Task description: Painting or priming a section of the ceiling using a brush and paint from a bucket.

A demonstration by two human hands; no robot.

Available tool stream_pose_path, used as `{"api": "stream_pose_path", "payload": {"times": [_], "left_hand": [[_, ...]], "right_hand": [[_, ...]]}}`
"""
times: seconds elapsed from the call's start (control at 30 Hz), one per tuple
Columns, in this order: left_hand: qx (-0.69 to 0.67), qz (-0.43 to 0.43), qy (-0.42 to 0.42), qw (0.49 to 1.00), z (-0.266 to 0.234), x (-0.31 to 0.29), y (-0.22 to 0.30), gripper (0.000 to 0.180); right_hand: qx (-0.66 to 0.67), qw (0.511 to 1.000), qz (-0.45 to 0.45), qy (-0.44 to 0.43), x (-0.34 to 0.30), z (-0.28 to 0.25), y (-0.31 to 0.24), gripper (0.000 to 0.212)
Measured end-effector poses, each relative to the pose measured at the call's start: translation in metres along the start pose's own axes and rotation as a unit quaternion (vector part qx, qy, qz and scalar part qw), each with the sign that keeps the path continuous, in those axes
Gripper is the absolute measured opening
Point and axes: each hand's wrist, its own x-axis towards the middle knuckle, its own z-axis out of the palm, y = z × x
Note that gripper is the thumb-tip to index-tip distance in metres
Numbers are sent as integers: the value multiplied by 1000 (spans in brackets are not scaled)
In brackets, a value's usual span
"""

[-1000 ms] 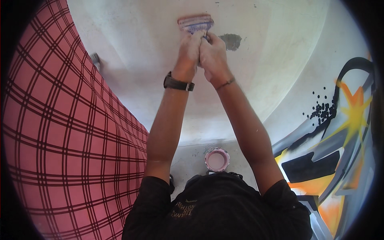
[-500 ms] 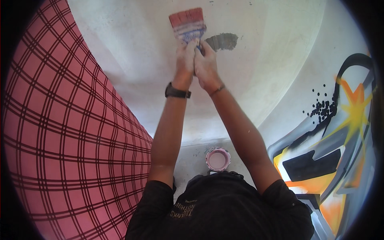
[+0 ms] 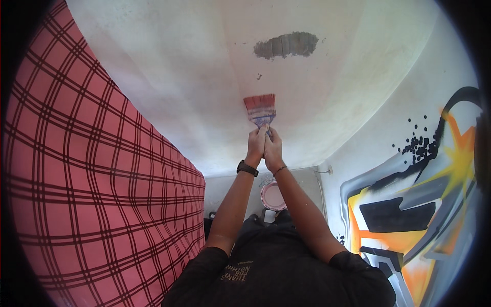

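Observation:
A wide paintbrush (image 3: 260,106) with reddish bristles and a paint-smeared blue-and-white ferrule points away from me against the pale wall (image 3: 179,87). My left hand (image 3: 255,145) and my right hand (image 3: 273,148) are pressed together, both closed around its handle, which they mostly hide. Beyond the bristles, a rough dark grey patch (image 3: 286,45) marks the wall. Below my hands, on the floor between my forearms, stands a round paint bucket (image 3: 263,195) with a smeared rim and pale pink paint inside; my right forearm is beside it.
A pink plaid cloth (image 3: 102,179) with dark lines hangs along my left. On my right, a wall bears graffiti (image 3: 399,215) in black, grey, orange and yellow. A small white object (image 3: 269,216) lies near my feet, beside the bucket.
Both hands have come down the wall toward me with the brush, from beside the grey patch to well below it. The view has shifted too, showing more floor and the bucket.

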Motion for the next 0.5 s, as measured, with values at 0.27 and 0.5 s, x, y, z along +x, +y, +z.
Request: {"api": "stream_pose_path", "payload": {"times": [0.27, 0.5], "left_hand": [[12, -201, 33, 979, -41, -10, -118, 28], [-52, -204, 23, 977, -14, -16, -117, 28]], "right_hand": [[-37, 985, 156, 64, 7, -48, 117, 32], [-95, 980, 141, 100, 18, -74, 117, 27]]}}
